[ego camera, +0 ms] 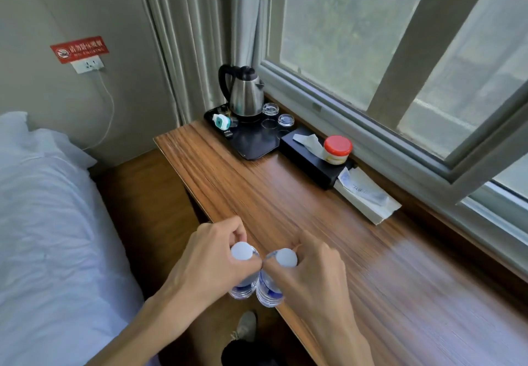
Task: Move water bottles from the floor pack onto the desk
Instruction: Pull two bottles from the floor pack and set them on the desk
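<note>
My left hand (204, 262) grips a clear water bottle (242, 251) with a white cap near its neck. My right hand (313, 265) grips a second white-capped water bottle (284, 257) the same way. Both bottles hang upright, side by side and almost touching, at the near edge of the wooden desk (328, 222). Their lower halves with blue labels show between my wrists, just off the desk edge. The floor pack is out of view.
A black tray (254, 142) at the desk's far end holds a steel kettle (245, 94) and glasses. Beside it sit a black tissue box (311, 162), a red-lidded jar (337, 150) and a folded paper. A bed (48, 222) lies left; my shoe (245, 325) is below.
</note>
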The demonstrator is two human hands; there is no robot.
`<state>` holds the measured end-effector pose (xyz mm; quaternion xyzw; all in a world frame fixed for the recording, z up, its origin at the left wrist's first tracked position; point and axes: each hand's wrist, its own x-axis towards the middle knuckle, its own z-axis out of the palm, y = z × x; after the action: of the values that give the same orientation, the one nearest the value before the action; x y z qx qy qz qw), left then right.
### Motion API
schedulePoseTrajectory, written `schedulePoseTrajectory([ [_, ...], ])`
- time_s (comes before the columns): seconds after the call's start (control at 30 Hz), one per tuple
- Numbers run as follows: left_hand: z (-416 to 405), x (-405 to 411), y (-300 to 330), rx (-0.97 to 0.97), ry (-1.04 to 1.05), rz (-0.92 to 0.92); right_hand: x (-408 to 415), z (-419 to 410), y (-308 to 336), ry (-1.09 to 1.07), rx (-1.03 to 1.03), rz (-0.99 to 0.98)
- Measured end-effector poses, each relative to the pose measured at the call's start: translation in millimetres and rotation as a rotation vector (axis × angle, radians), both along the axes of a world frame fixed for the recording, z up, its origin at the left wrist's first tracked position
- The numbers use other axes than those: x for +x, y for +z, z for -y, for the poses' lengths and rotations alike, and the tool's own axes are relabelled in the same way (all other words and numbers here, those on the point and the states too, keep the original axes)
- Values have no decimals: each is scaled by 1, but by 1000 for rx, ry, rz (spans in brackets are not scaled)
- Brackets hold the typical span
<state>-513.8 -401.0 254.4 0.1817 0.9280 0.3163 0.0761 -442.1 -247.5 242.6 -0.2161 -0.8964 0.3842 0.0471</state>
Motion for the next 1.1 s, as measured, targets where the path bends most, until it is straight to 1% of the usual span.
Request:
schedulePoseTrajectory([
  [0.13, -5, -57, 5, -45, -18, -29, -55, -2, 2, -42, -2, -31],
  [0.37, -9, -140, 15, -60, -66, -71, -132, -2, 8, -75, -25, -61],
  [0.6, -21, -215, 10, -83, -148, -62, -196, -4, -2, -198, -38, -41],
  [0.77, -39, -268, -2, -64, -210, -6, -239, -12, -17, -305, -57, 22],
  [0.93, -69, -320, -24, -24, -313, 12, -275, -26, -33, -442, -65, 36],
  [1.1, -100, -360, -50, -43, -418, 34, -305, -43, -50, -560, -44, 61],
])
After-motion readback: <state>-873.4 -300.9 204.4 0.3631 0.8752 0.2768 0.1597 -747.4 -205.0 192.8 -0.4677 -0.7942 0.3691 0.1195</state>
